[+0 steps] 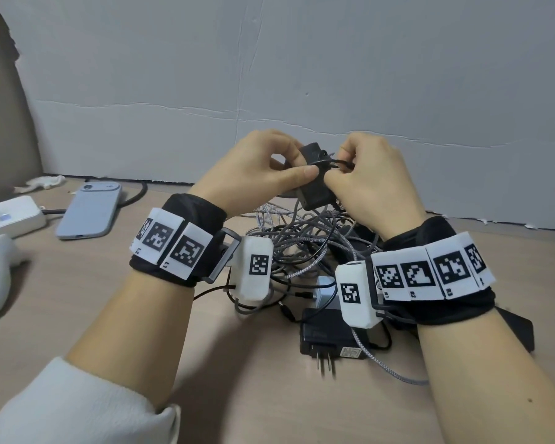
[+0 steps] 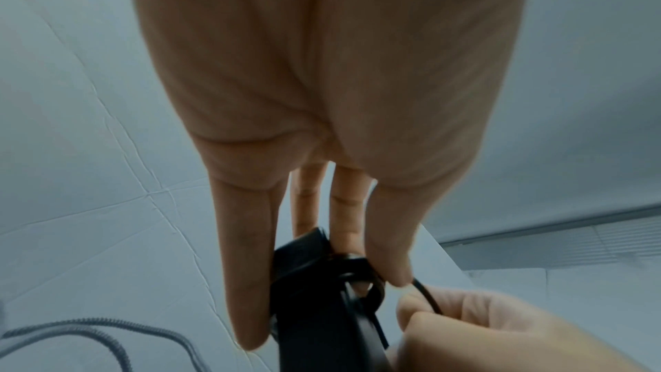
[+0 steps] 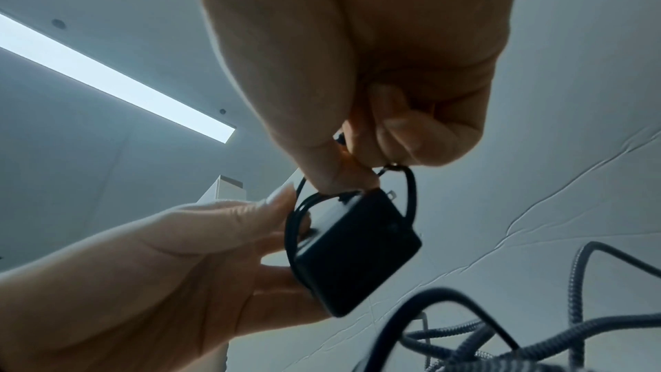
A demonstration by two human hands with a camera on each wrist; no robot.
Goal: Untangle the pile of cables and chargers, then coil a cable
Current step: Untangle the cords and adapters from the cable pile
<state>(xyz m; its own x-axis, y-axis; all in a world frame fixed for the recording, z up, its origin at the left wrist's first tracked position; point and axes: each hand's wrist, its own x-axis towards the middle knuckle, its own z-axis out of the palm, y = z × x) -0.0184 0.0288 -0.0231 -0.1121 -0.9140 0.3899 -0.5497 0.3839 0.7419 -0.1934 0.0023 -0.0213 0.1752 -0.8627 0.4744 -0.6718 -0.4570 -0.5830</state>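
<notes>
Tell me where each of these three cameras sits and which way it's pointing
Head: worn on the head, facing forward and down at the desk; shows both forearms, the left hand and right hand holding a black charger above the cable pile.
Left wrist: looks along the left palm toward its fingers gripping the charger.
Right wrist: looks along the right hand, whose fingers pinch a thin black cable looped around the charger.
Shared: all three show both hands and the charger.
</notes>
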